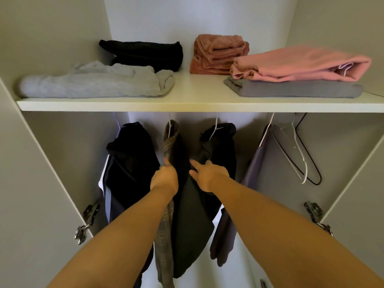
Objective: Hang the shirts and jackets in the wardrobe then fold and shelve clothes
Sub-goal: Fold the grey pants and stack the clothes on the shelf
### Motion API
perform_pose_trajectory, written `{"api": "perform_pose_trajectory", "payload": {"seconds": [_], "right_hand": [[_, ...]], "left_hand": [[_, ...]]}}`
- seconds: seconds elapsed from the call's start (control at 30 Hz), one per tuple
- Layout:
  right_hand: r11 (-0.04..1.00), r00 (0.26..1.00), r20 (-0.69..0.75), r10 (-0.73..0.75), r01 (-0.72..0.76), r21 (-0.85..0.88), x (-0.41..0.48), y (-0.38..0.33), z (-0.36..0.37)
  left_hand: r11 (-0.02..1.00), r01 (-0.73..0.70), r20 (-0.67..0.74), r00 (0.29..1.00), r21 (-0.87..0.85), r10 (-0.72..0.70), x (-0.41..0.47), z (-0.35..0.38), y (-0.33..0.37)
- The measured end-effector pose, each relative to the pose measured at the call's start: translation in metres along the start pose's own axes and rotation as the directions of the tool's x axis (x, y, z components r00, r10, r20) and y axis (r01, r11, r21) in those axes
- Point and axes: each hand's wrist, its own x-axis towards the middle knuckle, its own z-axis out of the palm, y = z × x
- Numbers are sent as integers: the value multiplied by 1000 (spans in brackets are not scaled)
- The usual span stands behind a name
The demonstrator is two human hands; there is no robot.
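Note:
Inside the wardrobe, a plaid shirt (169,142) with a dark lining hangs from a white hanger under the shelf (199,104). My left hand (164,178) grips the shirt's front edge. My right hand (208,174) reaches in beside it, index finger and thumb stretched out against the dark cloth. A black jacket with white stripes (128,163) hangs to the left. A dark jacket (220,146) hangs to the right. A purple garment (256,163) hangs further right.
Bare hangers (299,154) dangle at the right end of the rail. The shelf carries folded clothes: a grey knit (99,83), a black item (145,54), a rust towel (218,53), and a pink top (301,64) on a grey one (297,89). Open door hinges (87,221) flank both sides.

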Motion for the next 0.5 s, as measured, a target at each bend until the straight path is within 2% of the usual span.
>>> {"api": "perform_pose_trajectory", "payload": {"seconds": [0.07, 0.23, 0.33, 0.43, 0.5], "right_hand": [[1000, 999, 25, 19, -19, -18, -2, 0, 0], [991, 995, 40, 90, -93, 91, -12, 9, 7], [995, 993, 59, 99, -100, 21, -18, 10, 6], [995, 996, 12, 85, -84, -60, -30, -2, -7], [999, 997, -60, 46, -47, -5, -41, -17, -20]], "left_hand": [[1000, 24, -2, 1000, 3, -24, 1, -1, -8], [999, 9, 6, 1000, 50, -10, -2, -2, -25], [999, -39, 13, 999, 34, 39, -10, -4, -29], [995, -103, -4, 995, -19, 103, -26, -12, -34], [985, -146, -32, 989, -91, 144, -45, -21, -39]]}}
